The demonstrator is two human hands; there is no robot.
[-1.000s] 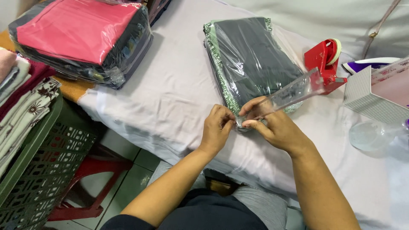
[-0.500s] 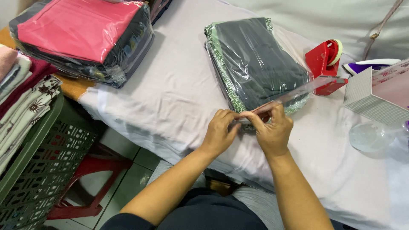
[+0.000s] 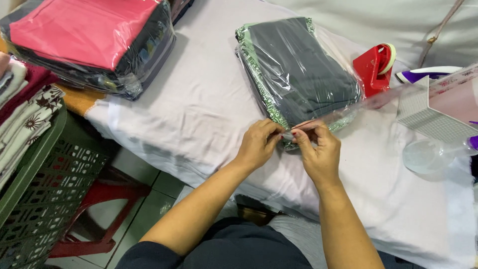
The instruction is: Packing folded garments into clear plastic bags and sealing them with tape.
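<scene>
My left hand (image 3: 259, 144) and my right hand (image 3: 318, 152) meet at the near end of the clear plastic bag (image 3: 298, 74), fingertips pinched together on its open flap — a strip of transparent film (image 3: 348, 110) that runs off to my right toward the red tape dispenser (image 3: 372, 67). Both hands are nearly closed, thumbs pressing against forefingers, and what they have hold of is that thin edge of film just at the bag's nearest corner; I cannot tell whether a bit of tape sits under my fingers too.

The bag lies directly ahead of my hands, touching them, its long axis running away from me and slightly leftward across the table (image 3: 199, 109), which is covered in a pale cloth. Inside it is folded dark grey fabric with a green patterned edge (image 3: 254, 65) along the left side. Both hands are equally near it, the right one a little farther along the flap.

Off to the far left sits another plastic-wrapped bundle (image 3: 94, 45), pink on top and dark below, well apart from the one I am working on. Beside the dispenser stands a white perforated basket (image 3: 423, 114), and a clear round plastic lid (image 3: 423, 155) rests near it. Below the table's left edge is a green crate (image 3: 45, 174) holding folded patterned cloths (image 3: 25, 119), over a red stool (image 3: 104, 204).
</scene>
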